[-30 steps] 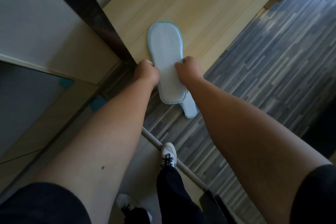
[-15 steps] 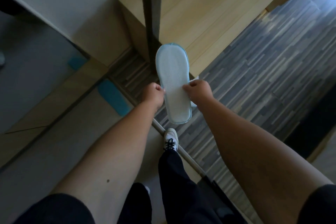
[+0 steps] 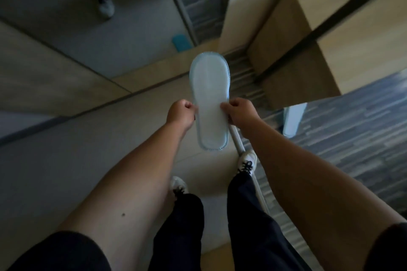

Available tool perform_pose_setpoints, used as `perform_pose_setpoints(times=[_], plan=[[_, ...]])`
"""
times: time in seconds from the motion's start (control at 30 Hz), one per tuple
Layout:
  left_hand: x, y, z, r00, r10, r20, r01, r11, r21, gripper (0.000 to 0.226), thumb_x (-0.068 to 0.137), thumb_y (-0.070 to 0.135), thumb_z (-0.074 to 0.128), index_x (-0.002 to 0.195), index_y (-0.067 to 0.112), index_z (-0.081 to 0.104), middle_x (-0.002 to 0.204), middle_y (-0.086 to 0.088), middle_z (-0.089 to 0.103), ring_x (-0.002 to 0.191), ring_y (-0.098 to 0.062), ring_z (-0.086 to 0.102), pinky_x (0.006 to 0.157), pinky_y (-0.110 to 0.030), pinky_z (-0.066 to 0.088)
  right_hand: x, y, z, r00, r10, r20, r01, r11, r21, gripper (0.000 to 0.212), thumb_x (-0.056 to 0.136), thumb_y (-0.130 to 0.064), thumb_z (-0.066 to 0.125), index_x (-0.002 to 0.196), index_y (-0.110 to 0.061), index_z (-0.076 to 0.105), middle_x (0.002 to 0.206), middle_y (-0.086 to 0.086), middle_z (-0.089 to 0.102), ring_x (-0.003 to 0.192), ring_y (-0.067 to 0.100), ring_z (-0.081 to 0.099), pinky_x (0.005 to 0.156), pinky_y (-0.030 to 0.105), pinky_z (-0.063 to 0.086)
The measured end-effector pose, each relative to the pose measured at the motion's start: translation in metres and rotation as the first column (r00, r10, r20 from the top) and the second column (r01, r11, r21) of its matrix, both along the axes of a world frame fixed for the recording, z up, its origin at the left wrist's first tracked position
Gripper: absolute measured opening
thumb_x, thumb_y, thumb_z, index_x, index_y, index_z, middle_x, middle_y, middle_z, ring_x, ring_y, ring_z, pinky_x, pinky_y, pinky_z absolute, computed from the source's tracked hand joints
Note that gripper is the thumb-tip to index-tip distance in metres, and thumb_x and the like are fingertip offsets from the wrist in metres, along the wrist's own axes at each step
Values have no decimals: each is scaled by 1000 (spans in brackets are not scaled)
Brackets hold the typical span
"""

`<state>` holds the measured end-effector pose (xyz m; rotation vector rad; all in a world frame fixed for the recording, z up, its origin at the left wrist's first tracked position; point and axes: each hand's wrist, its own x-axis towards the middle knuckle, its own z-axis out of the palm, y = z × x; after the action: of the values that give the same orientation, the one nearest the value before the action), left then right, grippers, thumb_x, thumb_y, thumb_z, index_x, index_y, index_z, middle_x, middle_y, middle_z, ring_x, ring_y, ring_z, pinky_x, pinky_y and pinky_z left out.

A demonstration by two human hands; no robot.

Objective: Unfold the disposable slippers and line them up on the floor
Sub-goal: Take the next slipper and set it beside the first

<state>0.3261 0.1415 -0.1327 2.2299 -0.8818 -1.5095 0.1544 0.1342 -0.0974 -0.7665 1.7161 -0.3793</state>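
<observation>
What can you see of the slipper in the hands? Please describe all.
The slipper is flat and still folded, white with a pale blue stitched rim, and looks like thin fabric. Its sole faces the camera, one rounded end pointing away. It is held in the air above the floor, the left hand and right hand pinching its two long edges.

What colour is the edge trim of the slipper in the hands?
Light blue, around a white sole; the slipper shows best in the head view.
</observation>
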Motion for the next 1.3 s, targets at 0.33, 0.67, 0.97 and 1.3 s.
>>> perform_pose_setpoints(times=[0.33, 0.67, 0.97, 1.3], plan=[[99, 15, -8, 999, 32, 14, -30, 994, -102, 37, 89, 36, 57, 116, 12, 66, 119, -10, 67, 110, -29, 62, 97, -42, 50, 134, 10, -18, 961, 149, -234, -204, 951, -234, 14, 89, -24, 62, 85, -15, 52, 79, 0, 56, 74, 16, 60, 66, 29, 53], [91, 5, -85, 827, 277, -490, -323, 946, -10, 26, 100, 20, 47, 118, 8, 61, 114, -9, 68, 103, -24, 68, 91, -37, 56, 149, 9, -112, 776, 460, -431, -584, 782, -218, 20, 95, -28, 58, 111, -15, 60, 100, -2, 63, 84, 10, 62, 69, 22, 50], [106, -15, -223, 814, 393, -427, -400, 913, 78, 24, 101, 16, 44, 111, 2, 61, 108, -15, 68, 88, -22, 69, 74, -30, 60, 118, -52, -246, 825, 425, -372, -508, 846, -160, 39, 93, -30, 60, 126, -8, 59, 127, 13, 59, 115, 26, 57, 95, 30, 45], [108, -54, -385, 880, 376, -289, -373, 925, 65, 15, 97, 19, 53, 100, 11, 66, 97, -11, 67, 79, -21, 64, 61, -29, 54, 120, -108, -420, 954, 292, -75, -290, 956, 29, 17, 85, -23, 67, 76, -9, 64, 85, 20, 64, 77, 32, 63, 78, 57, 55]])
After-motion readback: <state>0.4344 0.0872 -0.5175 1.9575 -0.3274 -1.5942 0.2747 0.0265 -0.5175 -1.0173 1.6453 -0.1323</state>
